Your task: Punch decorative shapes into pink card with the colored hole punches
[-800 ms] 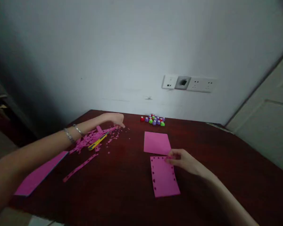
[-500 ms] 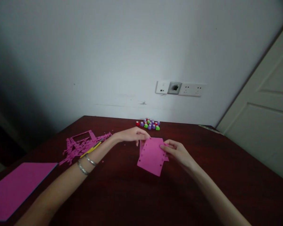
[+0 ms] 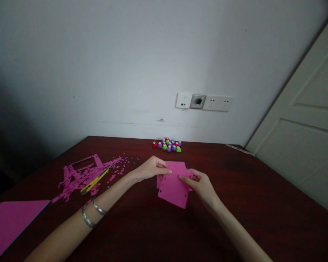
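Pink sheets punched with small holes along their edges (image 3: 175, 189) are held up between both hands above the table, one overlapping another. My left hand (image 3: 153, 168), with two silver bangles (image 3: 88, 217) at its wrist, pinches the upper left side, thumb on the front. On the right side, my right hand (image 3: 200, 183) grips the sheets with the thumb in front and the fingers behind. Part of a rear sheet shows at the top and left. Whether they are foam or card I cannot tell.
Pink cut scraps (image 3: 82, 176) and tiny bits lie at left, with a yellow utility knife (image 3: 96, 181) on them. A larger pink sheet (image 3: 19, 222) is at near left. Small red, green and purple pieces (image 3: 169, 146) cluster by the wall, below the sockets (image 3: 205, 102).
My left hand has come down a little and grips the sheets lower on the left side. The rear sheet now shows more above the front one. The view has shifted slightly right.
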{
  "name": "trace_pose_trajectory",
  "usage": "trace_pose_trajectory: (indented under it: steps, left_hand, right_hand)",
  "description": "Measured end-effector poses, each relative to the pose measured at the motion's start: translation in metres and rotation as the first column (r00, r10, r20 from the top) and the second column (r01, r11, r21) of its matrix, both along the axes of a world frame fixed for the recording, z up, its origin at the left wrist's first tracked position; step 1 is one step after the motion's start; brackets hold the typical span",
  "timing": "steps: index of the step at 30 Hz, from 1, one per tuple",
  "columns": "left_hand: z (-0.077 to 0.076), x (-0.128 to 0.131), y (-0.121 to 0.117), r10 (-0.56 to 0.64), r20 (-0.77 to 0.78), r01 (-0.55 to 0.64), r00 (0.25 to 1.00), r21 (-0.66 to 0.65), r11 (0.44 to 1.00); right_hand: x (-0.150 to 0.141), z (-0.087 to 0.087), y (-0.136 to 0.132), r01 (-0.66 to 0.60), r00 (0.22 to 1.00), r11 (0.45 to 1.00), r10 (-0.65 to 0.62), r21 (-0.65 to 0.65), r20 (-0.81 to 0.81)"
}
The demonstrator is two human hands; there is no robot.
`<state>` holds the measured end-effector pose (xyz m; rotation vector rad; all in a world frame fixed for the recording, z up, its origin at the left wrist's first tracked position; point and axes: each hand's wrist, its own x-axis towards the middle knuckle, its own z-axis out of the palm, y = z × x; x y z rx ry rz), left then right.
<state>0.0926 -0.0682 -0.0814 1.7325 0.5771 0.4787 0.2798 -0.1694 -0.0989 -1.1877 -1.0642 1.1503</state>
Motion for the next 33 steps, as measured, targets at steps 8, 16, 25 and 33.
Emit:
trace_pose_trajectory:
  steps: [8, 16, 25, 33]
  left_hand:
    - [0.003, 0.005, -0.008, -0.008, 0.007, 0.008, 1.0, -0.072, 0.997]
    - [0.007, 0.005, -0.014, -0.074, 0.009, 0.074, 0.997, -0.097, 0.993]
    - [0.009, 0.005, -0.016, -0.07, 0.028, 0.073, 0.997, -0.117, 0.99]
    - [0.003, 0.006, -0.01, 0.113, 0.115, -0.094, 0.987, -0.159, 0.983]
  right_hand:
    - [0.009, -0.003, 0.002, 0.024, 0.998, 1.0, -0.023, 0.015, -0.066]
    - [0.007, 0.002, -0.003, 0.024, 0.999, 1.0, -0.024, -0.012, -0.029]
    - [0.01, 0.01, -0.005, 0.044, 0.999, 0.999, -0.044, 0.012, 0.004]
    - [0.009, -0.001, -0.001, -0.03, 0.996, 0.998, 0.026, -0.051, -0.083]
